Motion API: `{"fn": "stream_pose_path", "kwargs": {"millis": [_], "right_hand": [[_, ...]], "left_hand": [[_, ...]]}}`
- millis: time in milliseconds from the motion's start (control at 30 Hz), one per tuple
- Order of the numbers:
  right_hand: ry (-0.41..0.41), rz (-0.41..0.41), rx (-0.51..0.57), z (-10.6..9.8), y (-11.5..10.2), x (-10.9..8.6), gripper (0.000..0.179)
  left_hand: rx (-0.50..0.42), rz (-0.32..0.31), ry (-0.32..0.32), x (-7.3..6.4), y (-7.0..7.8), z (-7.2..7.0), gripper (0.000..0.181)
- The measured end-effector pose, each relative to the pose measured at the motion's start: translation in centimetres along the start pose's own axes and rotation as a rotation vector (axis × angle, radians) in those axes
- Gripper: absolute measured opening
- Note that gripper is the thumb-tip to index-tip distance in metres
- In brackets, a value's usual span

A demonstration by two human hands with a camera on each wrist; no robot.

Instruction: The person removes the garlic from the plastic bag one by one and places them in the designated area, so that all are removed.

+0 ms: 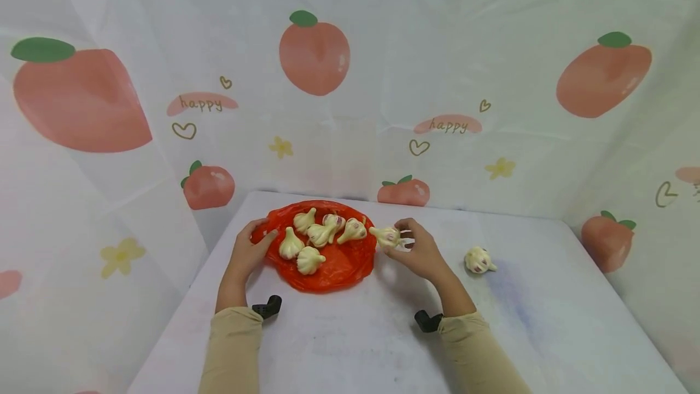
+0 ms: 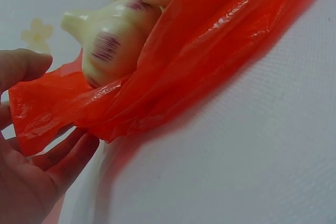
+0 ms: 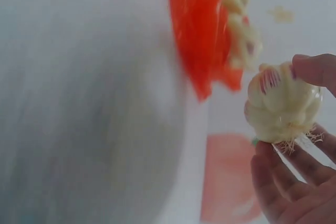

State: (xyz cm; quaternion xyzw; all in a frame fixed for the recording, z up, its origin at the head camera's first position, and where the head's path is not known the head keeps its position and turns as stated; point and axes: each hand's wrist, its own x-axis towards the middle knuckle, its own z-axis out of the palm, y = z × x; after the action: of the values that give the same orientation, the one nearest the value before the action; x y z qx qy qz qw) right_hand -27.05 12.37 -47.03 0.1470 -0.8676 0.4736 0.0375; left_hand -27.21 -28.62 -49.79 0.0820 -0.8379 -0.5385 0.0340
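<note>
My right hand point(image 1: 420, 253) holds a garlic bulb point(image 1: 387, 236) between thumb and fingers, just off the right rim of a red plastic bag point(image 1: 333, 275). In the right wrist view this bulb point(image 3: 283, 100) shows purple streaks and stringy roots, with the thumb on top and fingers below. My left hand point(image 1: 246, 252) grips the bag's left edge, the thumb above and the fingers under the red film point(image 2: 47, 106). Several garlic bulbs point(image 1: 291, 244) lie in the spread bag; one bulb point(image 2: 118, 40) sits close to the left thumb in the left wrist view.
Another garlic bulb point(image 1: 479, 260) lies on the white table point(image 1: 350, 345), right of my right hand. Black wrist devices point(image 1: 267, 307) stick out near both sleeves. A white curtain point(image 1: 361, 157) with printed fruit stands behind the table and along its sides.
</note>
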Motion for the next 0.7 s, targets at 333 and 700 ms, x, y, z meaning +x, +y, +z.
{"fn": "stream_pose_path", "kwargs": {"millis": [333, 700], "right_hand": [[0.048, 0.065, -0.084, -3.9, 3.9, -2.2, 0.06], [0.0, 0.145, -0.1, -5.8, 5.6, -3.5, 0.059]], "left_hand": [[-0.004, -0.005, -0.002, -0.1, 0.3, 0.0, 0.059], [-0.004, -0.017, -0.005, -0.3, 0.3, -0.1, 0.06]]}}
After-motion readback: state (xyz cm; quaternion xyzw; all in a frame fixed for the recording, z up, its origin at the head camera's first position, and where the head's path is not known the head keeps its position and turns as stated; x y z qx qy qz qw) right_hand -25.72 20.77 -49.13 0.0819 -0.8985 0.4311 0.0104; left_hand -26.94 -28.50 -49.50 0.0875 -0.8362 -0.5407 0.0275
